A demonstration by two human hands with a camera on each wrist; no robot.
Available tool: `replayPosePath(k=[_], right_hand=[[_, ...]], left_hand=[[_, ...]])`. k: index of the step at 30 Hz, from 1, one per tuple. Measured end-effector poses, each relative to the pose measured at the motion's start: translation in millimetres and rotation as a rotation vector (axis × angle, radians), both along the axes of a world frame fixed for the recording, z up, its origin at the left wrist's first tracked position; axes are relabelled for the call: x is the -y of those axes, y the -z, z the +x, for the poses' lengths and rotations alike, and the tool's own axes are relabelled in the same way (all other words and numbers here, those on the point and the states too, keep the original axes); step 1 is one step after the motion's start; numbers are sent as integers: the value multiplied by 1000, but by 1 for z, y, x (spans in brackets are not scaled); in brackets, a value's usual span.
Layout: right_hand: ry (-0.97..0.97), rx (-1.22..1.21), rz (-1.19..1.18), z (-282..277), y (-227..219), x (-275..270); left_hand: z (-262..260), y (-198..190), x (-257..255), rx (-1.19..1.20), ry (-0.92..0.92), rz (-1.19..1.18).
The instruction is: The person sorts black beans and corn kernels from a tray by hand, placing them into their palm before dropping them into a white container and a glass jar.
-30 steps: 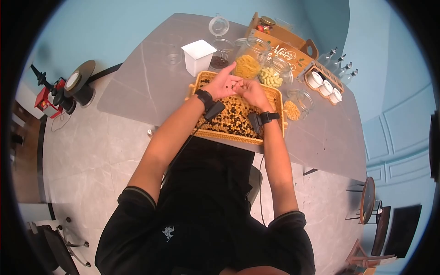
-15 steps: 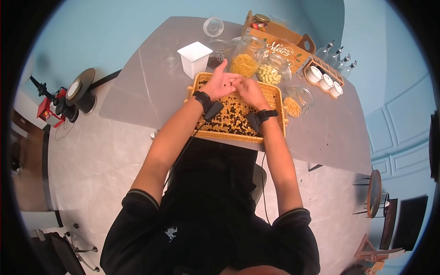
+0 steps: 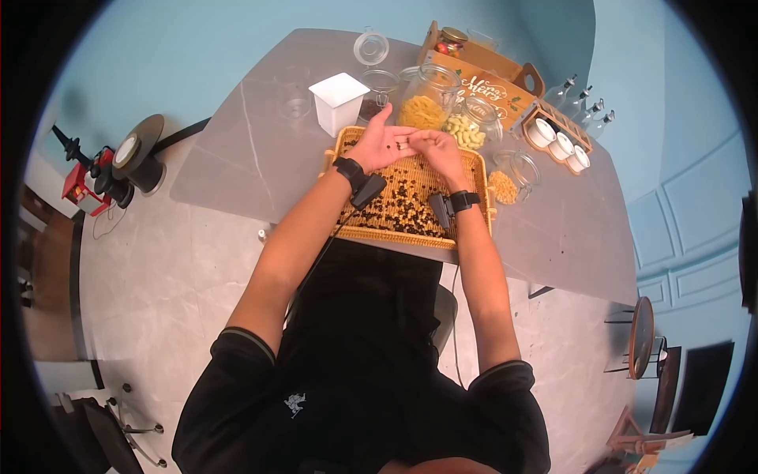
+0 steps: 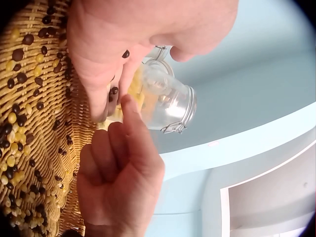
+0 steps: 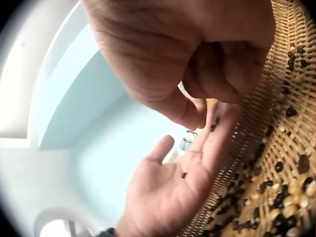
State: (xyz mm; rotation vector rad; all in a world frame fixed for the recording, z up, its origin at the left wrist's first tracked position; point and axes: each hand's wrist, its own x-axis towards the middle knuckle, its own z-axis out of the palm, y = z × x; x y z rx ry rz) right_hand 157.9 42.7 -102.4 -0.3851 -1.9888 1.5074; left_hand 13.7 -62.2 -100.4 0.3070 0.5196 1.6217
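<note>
My left hand is held palm up above a woven wicker tray, fingers extended. A few dark beans lie on its palm and fingers. Over those fingers is my right hand, thumb tip against the forefinger and the other fingers curled in, as the left wrist view shows. No bean shows between its fingertips. Dark beans mixed with pale yellow kernels are scattered over the tray's bottom, thickest toward the near side.
Beyond the tray stand a white square container, a pasta jar and a jar of pale curved pieces. A glass jar with yellow kernels is to the right. Farther back are a wooden crate, a cup rack and several bottles.
My right hand has shifted slightly right, from over the left palm toward the left fingertips. The left hand stays palm up in nearly the same place above the tray.
</note>
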Motion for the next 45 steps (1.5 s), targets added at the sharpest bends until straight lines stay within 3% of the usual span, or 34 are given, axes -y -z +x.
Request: replayPosePath(k=[3, 6, 12, 15, 18, 22, 23, 26, 27, 30, 34, 37, 41, 44, 45], right_hand=[[-15, 247, 287, 9, -20, 19], [-11, 255, 456, 8, -15, 16], [-13, 300, 445, 9, -16, 14], [8, 159, -97, 3, -19, 16], [-208, 32, -681, 12, -24, -10], [-182, -289, -1113, 16, -15, -33], [-338, -401, -1142, 22, -4, -51], [-70, -714, -1346, 33, -24, -58], [-6, -870, -1286, 42, -36, -66], [-113, -997, -1148, 67, -64, -68], [92, -999, -959, 111, -97, -81], [271, -746, -690, 139, -105, -99], [546, -215, -303, 154, -89, -122], [742, -260, -34, 153, -86, -123], [711, -290, -44, 150, -87, -119]], left_hand=[[-3, 3, -1, 2, -5, -9], [-2, 3, -1, -8, -21, -58], [-1, 1, -1, 45, -35, -34], [3, -3, 1, 63, -42, -17], [3, -8, 4, 34, -21, -41], [8, -8, 2, 46, -10, -31], [5, -6, 3, 28, -6, -30], [5, -5, 3, 1, -12, -50], [7, -11, -1, -8, -14, -56], [8, -16, 4, -29, -18, -62], [8, -12, 4, -39, -10, -40], [7, -14, 6, -38, -10, -33], [7, -14, 8, -34, -17, -42], [7, -14, 6, -19, -57, -48], [7, -13, 5, -14, -73, -55]])
